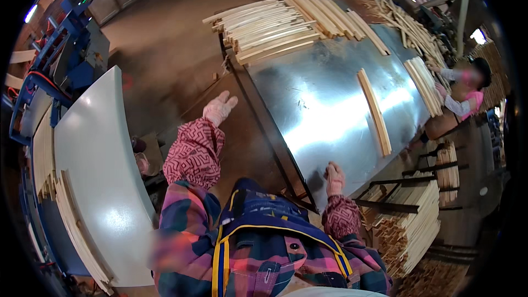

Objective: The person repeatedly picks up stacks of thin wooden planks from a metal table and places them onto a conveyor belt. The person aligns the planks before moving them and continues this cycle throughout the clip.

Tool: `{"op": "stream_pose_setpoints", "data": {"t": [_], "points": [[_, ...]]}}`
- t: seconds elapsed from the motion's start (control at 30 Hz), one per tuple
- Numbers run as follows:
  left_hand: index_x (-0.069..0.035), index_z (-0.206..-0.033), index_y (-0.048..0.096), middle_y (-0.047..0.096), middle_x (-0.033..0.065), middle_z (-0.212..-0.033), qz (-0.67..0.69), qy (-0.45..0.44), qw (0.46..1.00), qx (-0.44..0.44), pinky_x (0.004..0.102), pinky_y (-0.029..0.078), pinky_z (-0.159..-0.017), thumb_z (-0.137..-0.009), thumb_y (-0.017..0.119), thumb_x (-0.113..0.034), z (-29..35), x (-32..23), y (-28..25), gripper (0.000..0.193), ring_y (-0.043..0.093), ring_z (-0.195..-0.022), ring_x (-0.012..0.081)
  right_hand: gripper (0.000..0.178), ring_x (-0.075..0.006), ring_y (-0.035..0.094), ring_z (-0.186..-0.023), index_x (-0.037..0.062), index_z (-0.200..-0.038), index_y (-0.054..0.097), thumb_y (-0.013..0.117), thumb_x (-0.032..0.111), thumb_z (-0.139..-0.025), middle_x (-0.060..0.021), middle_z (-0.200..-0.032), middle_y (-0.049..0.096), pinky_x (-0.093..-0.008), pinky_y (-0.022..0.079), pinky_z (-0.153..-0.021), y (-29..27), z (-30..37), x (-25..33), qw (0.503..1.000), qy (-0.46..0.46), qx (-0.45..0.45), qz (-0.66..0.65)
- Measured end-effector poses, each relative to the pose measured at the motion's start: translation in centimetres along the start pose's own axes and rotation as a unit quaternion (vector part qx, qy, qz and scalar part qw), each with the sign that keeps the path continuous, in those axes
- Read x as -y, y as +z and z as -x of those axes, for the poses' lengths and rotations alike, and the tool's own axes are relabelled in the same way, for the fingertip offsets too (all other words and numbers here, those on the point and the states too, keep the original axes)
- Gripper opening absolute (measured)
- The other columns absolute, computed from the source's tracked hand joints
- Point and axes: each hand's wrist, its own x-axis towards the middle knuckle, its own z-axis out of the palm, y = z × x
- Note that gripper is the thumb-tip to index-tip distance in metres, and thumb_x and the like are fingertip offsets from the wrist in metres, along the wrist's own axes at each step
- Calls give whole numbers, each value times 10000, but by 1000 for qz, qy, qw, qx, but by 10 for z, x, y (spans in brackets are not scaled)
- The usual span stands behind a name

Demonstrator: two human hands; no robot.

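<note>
My left hand point(218, 109), in a pale glove, hangs over the brown floor between the metal-topped table and the white-topped table. Its fingers are stretched and apart, with nothing in them. My right hand point(334, 179), also gloved, is at the near edge of the shiny metal table point(308, 93). Its fingers are curled in and no object shows in them; whether it touches the metal I cannot tell. The closest loose piece is a pair of wooden strips point(375, 113) lying side by side on the metal, to the right and beyond that hand.
Rows of wooden strips point(269, 30) cover the table's far end. A co-worker point(467, 91) handles another bundle point(423, 85) at its right edge. Stacked strips point(407, 225) stand in a rack at my right. The white-topped table point(99, 159) and blue machinery point(71, 55) are left.
</note>
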Motion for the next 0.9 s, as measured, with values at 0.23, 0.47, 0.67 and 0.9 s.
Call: {"op": "stream_pose_setpoints", "data": {"t": [0.23,0.47,0.67,0.9], "points": [[-91,-1429,344,414,110,-1434,160,-22,985,-67,296,289,-1070,-920,497,-457,-180,25,-37,646,378,-1329,236,324,-183,627,-693,-18,-1190,563,567,161,-920,-105,-889,658,-317,560,-639,203,-126,60,989,35,142,-16],[46,-1444,199,360,155,-1437,414,-54,904,-96,296,235,-1105,-872,655,-342,-425,34,-41,827,316,-1345,209,430,-206,631,-828,-24,-1300,463,558,156,-921,-126,-998,639,-341,562,-723,346,-263,70,993,52,100,-31],[1,-1456,175,391,180,-1406,370,-162,910,-88,377,359,-1006,-804,689,-463,-497,11,-52,951,400,-1277,294,481,-229,604,-958,11,-1349,420,533,244,-944,-124,-1097,603,-364,537,-815,434,-355,34,993,90,0,-73],[-69,-1434,240,340,164,-1437,445,-196,869,-86,359,382,-993,-872,577,-440,-439,-16,-23,753,374,-1295,290,512,-316,556,-1100,6,-1313,462,414,389,-977,-226,-1256,531,-378,433,-940,420,-364,38,792,-177,-78,579]]}}
